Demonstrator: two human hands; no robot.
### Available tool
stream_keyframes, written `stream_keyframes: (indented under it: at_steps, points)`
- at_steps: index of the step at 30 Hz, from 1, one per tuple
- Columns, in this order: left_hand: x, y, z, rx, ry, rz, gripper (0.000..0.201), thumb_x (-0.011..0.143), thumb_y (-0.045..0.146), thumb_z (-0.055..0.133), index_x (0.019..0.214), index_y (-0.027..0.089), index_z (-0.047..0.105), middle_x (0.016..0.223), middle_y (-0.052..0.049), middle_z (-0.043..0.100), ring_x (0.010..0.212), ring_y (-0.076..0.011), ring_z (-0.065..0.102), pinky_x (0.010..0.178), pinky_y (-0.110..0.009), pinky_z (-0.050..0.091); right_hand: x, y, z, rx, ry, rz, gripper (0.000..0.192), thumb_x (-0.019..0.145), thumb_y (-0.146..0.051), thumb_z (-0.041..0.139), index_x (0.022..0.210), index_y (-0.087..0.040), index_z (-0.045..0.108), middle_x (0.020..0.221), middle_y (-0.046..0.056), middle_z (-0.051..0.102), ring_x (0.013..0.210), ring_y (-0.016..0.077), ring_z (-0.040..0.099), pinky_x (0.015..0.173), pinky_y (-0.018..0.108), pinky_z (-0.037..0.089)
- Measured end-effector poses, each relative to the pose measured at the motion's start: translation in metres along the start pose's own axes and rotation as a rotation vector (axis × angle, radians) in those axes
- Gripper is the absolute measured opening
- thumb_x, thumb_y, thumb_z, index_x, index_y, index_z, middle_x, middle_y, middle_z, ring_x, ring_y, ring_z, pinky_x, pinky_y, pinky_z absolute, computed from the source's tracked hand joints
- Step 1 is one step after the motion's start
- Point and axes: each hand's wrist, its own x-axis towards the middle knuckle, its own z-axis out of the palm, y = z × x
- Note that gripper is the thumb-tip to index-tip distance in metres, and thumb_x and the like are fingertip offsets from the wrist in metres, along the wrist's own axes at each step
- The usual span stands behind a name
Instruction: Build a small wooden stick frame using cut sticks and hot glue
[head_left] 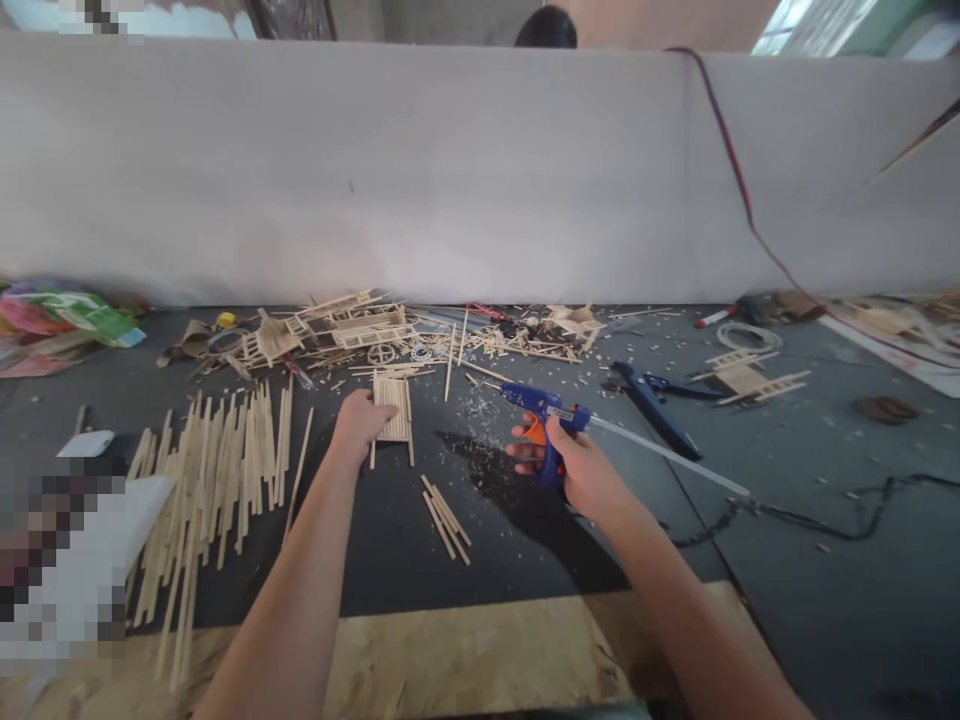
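My left hand rests on the left edge of a small flat panel of glued wooden sticks lying on the dark table. My right hand grips a blue glue gun with an orange trigger. Its nozzle points left toward the panel, and a long glue stick juts out behind it to the right. A few loose sticks lie between my forearms.
A large spread of loose sticks lies at left. Partly built stick models and scraps pile up near the white partition. Blue cutters, a small stick ladder piece and a black cord lie at right.
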Motion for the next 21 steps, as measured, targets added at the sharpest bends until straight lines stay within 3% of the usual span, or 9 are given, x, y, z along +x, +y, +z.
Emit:
stream_keyframes:
  at_steps: [2, 7, 9, 12, 14, 16, 21]
  points:
    - [-0.003, 0.003, -0.002, -0.076, -0.002, 0.004, 0.025, 0.061, 0.021, 0.057, 0.083, 0.010, 0.061, 0.082, -0.010, 0.066, 0.078, -0.0235, 0.062, 0.066, -0.029, 0.044, 0.003, -0.001, 0.001, 0.014, 0.012, -0.001, 0.028, 0.075, -0.042, 0.060, 0.090, -0.019, 0.060, 0.091, 0.007, 0.067, 0.072, 0.0190, 0.065, 0.056, 0.030, 0.053]
    - [-0.028, 0.017, -0.007, -0.295, -0.012, 0.031, 0.034, 0.068, 0.026, 0.053, 0.098, 0.012, 0.056, 0.090, -0.009, 0.066, 0.078, -0.0196, 0.062, 0.065, -0.028, 0.046, 0.008, 0.004, 0.005, 0.049, 0.009, -0.015, 0.029, 0.075, -0.044, 0.058, 0.086, -0.018, 0.059, 0.096, 0.008, 0.066, 0.078, 0.0201, 0.064, 0.053, 0.027, 0.051]
    - [-0.044, 0.025, -0.005, -0.425, -0.100, 0.040, 0.036, 0.069, 0.030, 0.056, 0.100, 0.013, 0.056, 0.089, -0.009, 0.066, 0.073, -0.0180, 0.063, 0.063, -0.027, 0.047, 0.008, 0.008, 0.007, 0.059, -0.002, -0.035, 0.029, 0.074, -0.044, 0.059, 0.086, -0.017, 0.058, 0.097, 0.009, 0.066, 0.081, 0.0215, 0.064, 0.055, 0.027, 0.051]
    - [-0.069, 0.036, 0.006, -0.834, -0.367, -0.028, 0.040, 0.067, 0.028, 0.063, 0.103, 0.015, 0.055, 0.090, -0.009, 0.066, 0.070, -0.0179, 0.063, 0.062, -0.029, 0.049, 0.009, 0.013, 0.009, 0.075, 0.013, -0.065, 0.030, 0.074, -0.044, 0.059, 0.087, -0.017, 0.057, 0.095, 0.009, 0.066, 0.082, 0.0222, 0.064, 0.056, 0.029, 0.051]
    - [-0.082, 0.038, 0.014, -0.952, -0.495, -0.060, 0.040, 0.066, 0.027, 0.065, 0.104, 0.015, 0.056, 0.091, -0.009, 0.066, 0.069, -0.0176, 0.063, 0.062, -0.029, 0.050, 0.009, 0.015, 0.010, 0.089, 0.040, -0.076, 0.030, 0.075, -0.045, 0.057, 0.087, -0.017, 0.058, 0.093, 0.009, 0.066, 0.080, 0.0212, 0.064, 0.056, 0.029, 0.051]
    - [-0.092, 0.036, 0.021, -0.982, -0.551, -0.090, 0.040, 0.067, 0.028, 0.066, 0.104, 0.014, 0.056, 0.091, -0.010, 0.066, 0.070, -0.0177, 0.063, 0.062, -0.029, 0.050, 0.010, 0.016, 0.010, 0.106, 0.067, -0.073, 0.030, 0.075, -0.046, 0.057, 0.086, -0.017, 0.058, 0.091, 0.008, 0.067, 0.077, 0.0200, 0.064, 0.056, 0.028, 0.051]
    - [-0.101, 0.024, 0.025, -1.038, -0.540, -0.080, 0.039, 0.067, 0.028, 0.067, 0.102, 0.014, 0.056, 0.092, -0.009, 0.066, 0.072, -0.0170, 0.063, 0.064, -0.028, 0.050, 0.010, 0.018, 0.008, 0.132, 0.058, -0.022, 0.032, 0.074, -0.048, 0.056, 0.085, -0.018, 0.058, 0.084, 0.006, 0.067, 0.067, 0.0170, 0.062, 0.051, 0.027, 0.050]
